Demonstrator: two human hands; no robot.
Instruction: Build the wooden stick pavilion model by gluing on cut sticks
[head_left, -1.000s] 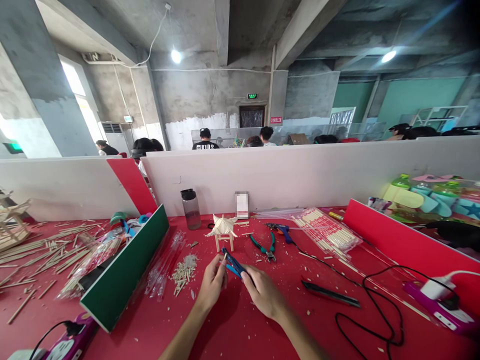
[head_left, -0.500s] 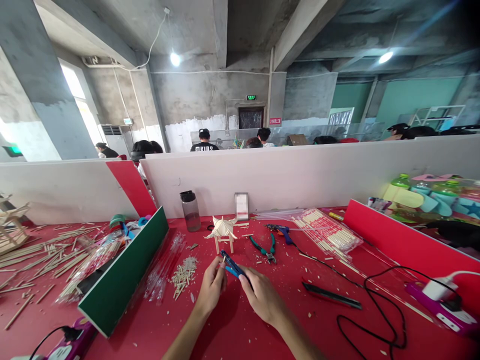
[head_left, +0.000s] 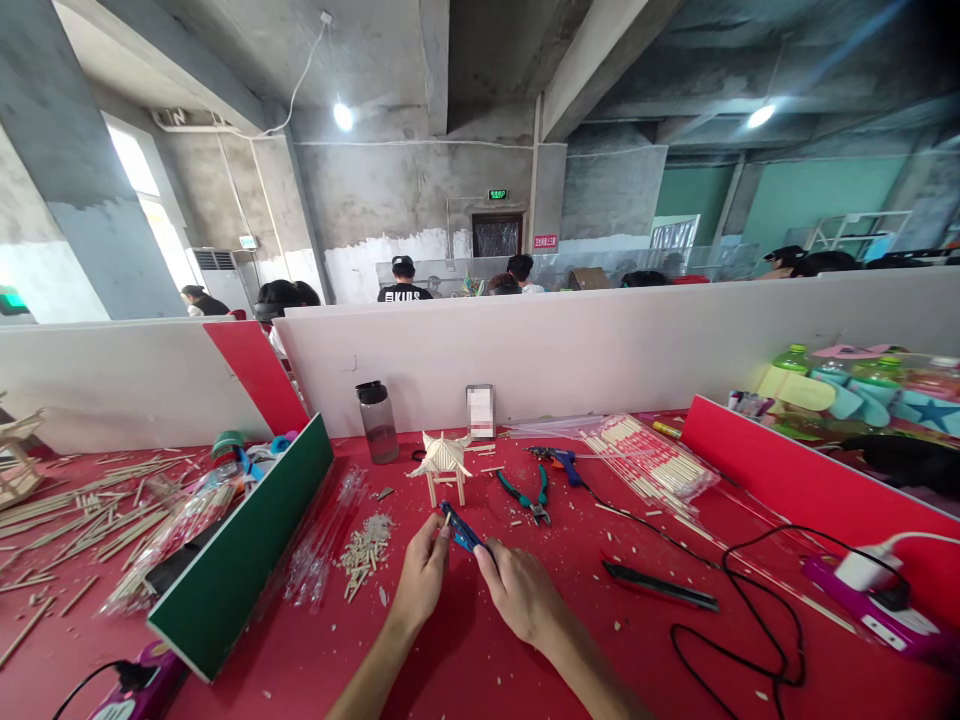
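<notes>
My right hand (head_left: 521,590) is closed around the handles of blue pliers (head_left: 463,532), whose jaws point away from me to the left. Between the fingertips of my left hand (head_left: 420,575) is a short wooden stick (head_left: 448,517), its end at the pliers' jaws. Just beyond stands a small stick-built pavilion model (head_left: 444,458) with a pointed roof on legs. Left of my left hand lies a heap of cut stick pieces (head_left: 365,550). Green-handled cutters (head_left: 536,505) rest spread on the red table, right of the model.
A water bottle (head_left: 377,425) and a phone (head_left: 481,412) stand by the white partition (head_left: 600,345). To the right are a glue gun (head_left: 562,462), bagged sticks (head_left: 645,455), a black knife-like tool (head_left: 660,586) and a looping cable. A green divider (head_left: 240,560) borders the left side.
The pliers' handles have come closer together in my right hand. Both hands stay in nearly the same place, while the surroundings shift slightly left in view.
</notes>
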